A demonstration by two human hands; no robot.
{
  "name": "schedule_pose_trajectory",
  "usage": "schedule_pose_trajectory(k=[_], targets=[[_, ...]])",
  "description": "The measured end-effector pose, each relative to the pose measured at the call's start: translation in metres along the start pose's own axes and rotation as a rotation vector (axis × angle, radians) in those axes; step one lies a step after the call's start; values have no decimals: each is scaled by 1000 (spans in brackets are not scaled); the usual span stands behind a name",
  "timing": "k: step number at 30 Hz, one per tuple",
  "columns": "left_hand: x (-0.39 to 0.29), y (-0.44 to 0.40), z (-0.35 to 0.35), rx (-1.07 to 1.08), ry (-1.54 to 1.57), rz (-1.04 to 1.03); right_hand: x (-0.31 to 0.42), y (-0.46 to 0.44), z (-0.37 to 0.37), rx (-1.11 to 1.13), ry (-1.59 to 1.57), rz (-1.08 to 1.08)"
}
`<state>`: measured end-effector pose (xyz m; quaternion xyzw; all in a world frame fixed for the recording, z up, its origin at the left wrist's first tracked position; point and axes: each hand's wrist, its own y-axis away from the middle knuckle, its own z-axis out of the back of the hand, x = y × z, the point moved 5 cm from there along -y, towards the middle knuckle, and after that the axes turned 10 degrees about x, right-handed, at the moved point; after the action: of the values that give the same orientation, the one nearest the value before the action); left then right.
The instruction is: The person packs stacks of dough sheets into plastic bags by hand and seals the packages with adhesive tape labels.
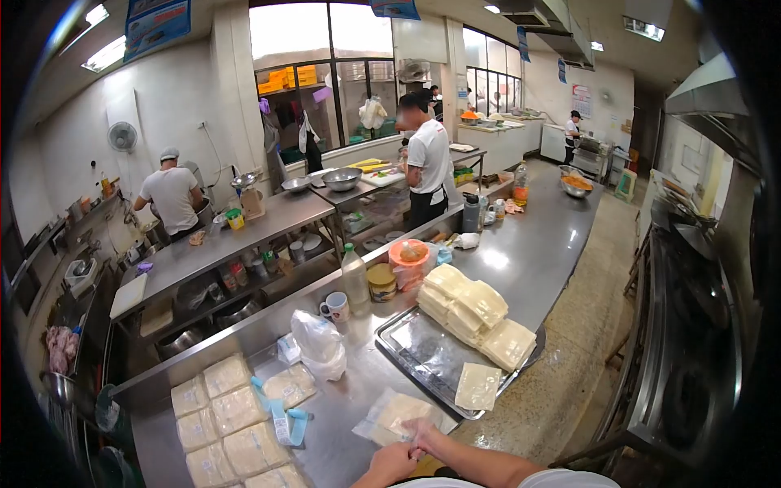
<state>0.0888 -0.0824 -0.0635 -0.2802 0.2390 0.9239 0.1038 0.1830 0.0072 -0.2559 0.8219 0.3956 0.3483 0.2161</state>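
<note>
In the head view a clear plastic bag (pixel 396 416) with a pale, flat square stack inside lies at the steel table's near edge. My right hand (pixel 423 437) is closed on the bag's near right edge. Against it, my left hand (pixel 393 463) is closed too, its fingers curled and partly hidden at the bag's near edge. Just beyond them, a single pale square stack (pixel 478 386) rests on the corner of a metal tray (pixel 407 351). A large pile of similar pale squares (pixel 464 305) covers the tray's far side.
Several filled bags (pixel 240 407) lie in rows at left, beside a light-blue strip with white labels (pixel 282 423). A white plastic bag (pixel 318 346), mug (pixel 334 307), bottle (pixel 355 276) and orange tub (pixel 409 259) stand along the back. Co-workers (pixel 427 154) are farther off. Stoves line the right.
</note>
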Motion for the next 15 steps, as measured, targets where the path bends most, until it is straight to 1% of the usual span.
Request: schedule_pose_trajectory(k=[1, 4, 5, 7, 8, 11, 13, 14, 15], targets=[[1, -2, -6, -24, -2, -41, 3, 9, -10, -34, -17, -9], [-1, 0, -2, -152, 68, -178, 1, -4, -6, 33, -26, 79], [-2, 2, -1, -203, 106, -226, -1, -6, 1, -21, 43, 96], [-4, 0, 5, -211, 144, -208, 6, 9, -11, -120, 182, 134], [-4, -2, 8, -216, 161, -200, 3, 5, -10, -126, 237, 114], [5, -13, -11, -38, 159, -194, -4, -12, -1, -109, 388, 63], [-3, -12, -12, -28, 139, -287, 0, -5, -7, -57, 471, 40], [-5, -11, -12, -24, 127, -333, -1, -2, -9, -18, 427, 56], [-2, -10, -12, -16, 150, -320, -3, -4, -4, 24, 383, 75]])
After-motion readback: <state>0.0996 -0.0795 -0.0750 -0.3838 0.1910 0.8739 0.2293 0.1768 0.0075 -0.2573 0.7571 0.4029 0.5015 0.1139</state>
